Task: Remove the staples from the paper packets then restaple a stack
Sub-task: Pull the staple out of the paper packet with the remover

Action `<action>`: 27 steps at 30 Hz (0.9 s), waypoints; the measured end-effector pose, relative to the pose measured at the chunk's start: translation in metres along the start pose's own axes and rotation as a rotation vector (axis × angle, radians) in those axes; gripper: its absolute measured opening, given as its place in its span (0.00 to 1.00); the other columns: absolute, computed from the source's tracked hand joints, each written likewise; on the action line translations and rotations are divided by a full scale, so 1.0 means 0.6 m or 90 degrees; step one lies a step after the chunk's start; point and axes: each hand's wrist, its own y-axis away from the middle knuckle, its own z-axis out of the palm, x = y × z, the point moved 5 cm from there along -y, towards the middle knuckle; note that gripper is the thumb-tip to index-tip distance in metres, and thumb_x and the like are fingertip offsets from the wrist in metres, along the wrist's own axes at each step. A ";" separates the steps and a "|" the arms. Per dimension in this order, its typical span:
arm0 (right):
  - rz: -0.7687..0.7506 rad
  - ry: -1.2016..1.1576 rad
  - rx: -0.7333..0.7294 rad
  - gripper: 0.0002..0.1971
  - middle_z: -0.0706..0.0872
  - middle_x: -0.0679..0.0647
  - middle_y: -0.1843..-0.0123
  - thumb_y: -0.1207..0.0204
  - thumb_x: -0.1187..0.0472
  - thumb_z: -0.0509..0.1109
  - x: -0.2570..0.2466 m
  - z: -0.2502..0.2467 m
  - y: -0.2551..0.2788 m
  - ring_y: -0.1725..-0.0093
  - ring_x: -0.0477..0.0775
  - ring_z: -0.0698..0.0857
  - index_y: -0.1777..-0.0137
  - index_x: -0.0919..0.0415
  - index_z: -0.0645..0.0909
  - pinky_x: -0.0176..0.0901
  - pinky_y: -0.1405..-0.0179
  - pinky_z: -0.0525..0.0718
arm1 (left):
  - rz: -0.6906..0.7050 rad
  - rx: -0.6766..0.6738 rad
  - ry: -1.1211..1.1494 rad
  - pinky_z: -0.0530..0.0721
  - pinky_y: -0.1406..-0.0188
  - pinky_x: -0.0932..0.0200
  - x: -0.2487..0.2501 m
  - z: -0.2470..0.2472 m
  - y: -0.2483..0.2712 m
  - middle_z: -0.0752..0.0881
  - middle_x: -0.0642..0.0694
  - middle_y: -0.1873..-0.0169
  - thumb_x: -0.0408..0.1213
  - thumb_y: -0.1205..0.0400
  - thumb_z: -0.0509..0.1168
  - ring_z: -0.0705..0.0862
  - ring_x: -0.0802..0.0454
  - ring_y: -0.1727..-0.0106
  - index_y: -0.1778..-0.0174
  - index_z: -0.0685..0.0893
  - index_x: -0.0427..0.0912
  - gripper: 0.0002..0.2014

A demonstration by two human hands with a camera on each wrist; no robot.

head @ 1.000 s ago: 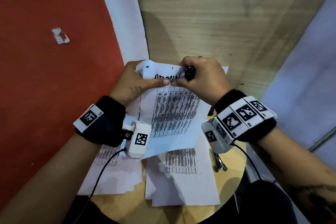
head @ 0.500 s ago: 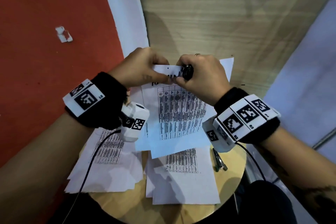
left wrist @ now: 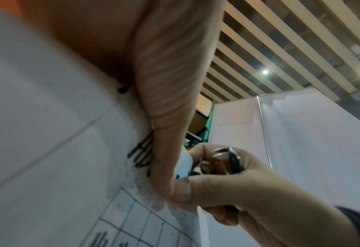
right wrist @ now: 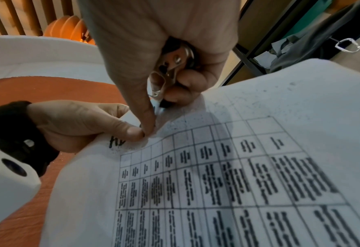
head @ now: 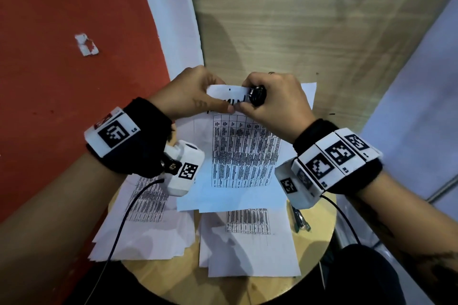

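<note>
A printed paper packet [head: 245, 156] with a table on its top sheet lies tilted over the other papers. My left hand [head: 220, 106] pinches its top edge, which is folded up and over. My right hand [head: 247, 104] grips a black staple remover [head: 257, 95] against that same edge, and the two thumbs touch. In the right wrist view the staple remover [right wrist: 170, 66] points its metal jaws down at the packet [right wrist: 238, 167], just beside my left hand [right wrist: 79, 123]. The left wrist view shows the staple remover [left wrist: 231, 160] in my right hand [left wrist: 248, 192]. No staple can be made out.
More printed paper piles [head: 153, 225] [head: 247, 242] cover the small round wooden table [head: 319, 238]. A small metal tool [head: 301, 220] lies at its right edge under my right wrist. Red floor with a paper scrap [head: 86, 44] is at left, a wooden panel behind.
My left hand has turned over and lifted the packet's top edge, folding it up. My right hand has stayed at that edge with the staple remover.
</note>
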 end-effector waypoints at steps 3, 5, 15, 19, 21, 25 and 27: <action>0.004 -0.035 0.003 0.09 0.87 0.53 0.60 0.34 0.57 0.77 0.006 0.002 -0.001 0.56 0.57 0.84 0.54 0.56 0.85 0.52 0.54 0.83 | -0.003 0.009 0.001 0.70 0.77 0.68 -0.002 0.001 0.001 0.81 0.55 0.80 0.38 0.36 0.81 0.75 0.65 0.78 0.75 0.85 0.49 0.11; -0.005 -0.087 0.037 0.16 0.85 0.54 0.53 0.33 0.58 0.77 0.010 -0.001 0.000 0.52 0.53 0.82 0.45 0.58 0.83 0.43 0.49 0.81 | -0.003 0.009 0.002 0.70 0.78 0.68 0.000 0.000 0.002 0.81 0.55 0.81 0.44 0.37 0.78 0.75 0.64 0.78 0.77 0.86 0.53 0.07; 0.065 -0.272 -0.054 0.17 0.66 0.53 0.43 0.27 0.56 0.63 0.026 0.014 0.036 0.47 0.43 0.67 0.43 0.59 0.62 0.13 0.49 0.64 | -0.016 0.002 -0.001 0.78 0.64 0.58 -0.007 0.005 0.003 0.90 0.40 0.65 0.45 0.36 0.72 0.80 0.59 0.70 0.63 0.89 0.42 0.12; -0.048 -0.169 0.010 0.26 0.75 0.54 0.45 0.33 0.62 0.79 0.013 0.015 0.041 0.53 0.43 0.74 0.39 0.66 0.72 0.23 0.54 0.71 | -0.026 0.019 -0.002 0.70 0.74 0.64 -0.008 0.004 0.001 0.81 0.50 0.78 0.46 0.38 0.74 0.74 0.64 0.78 0.74 0.85 0.46 0.08; -0.094 -0.131 0.042 0.26 0.79 0.58 0.47 0.39 0.62 0.82 0.009 0.016 0.041 0.53 0.46 0.77 0.44 0.67 0.77 0.33 0.53 0.75 | -0.032 0.018 0.000 0.69 0.77 0.66 -0.009 0.005 0.000 0.79 0.51 0.79 0.42 0.36 0.78 0.73 0.64 0.79 0.74 0.84 0.44 0.10; -0.161 -0.032 0.072 0.21 0.82 0.61 0.50 0.42 0.62 0.79 0.001 0.017 0.041 0.51 0.62 0.81 0.48 0.65 0.83 0.49 0.57 0.83 | -0.034 0.019 0.022 0.69 0.77 0.66 -0.012 0.006 -0.003 0.80 0.48 0.78 0.41 0.37 0.76 0.74 0.62 0.79 0.73 0.84 0.39 0.11; -0.188 -0.004 0.092 0.21 0.84 0.60 0.50 0.42 0.61 0.76 -0.003 0.017 0.042 0.51 0.65 0.81 0.48 0.65 0.84 0.49 0.58 0.82 | -0.040 0.012 0.044 0.68 0.78 0.67 -0.011 0.007 -0.002 0.79 0.51 0.80 0.42 0.37 0.75 0.73 0.61 0.78 0.72 0.84 0.39 0.10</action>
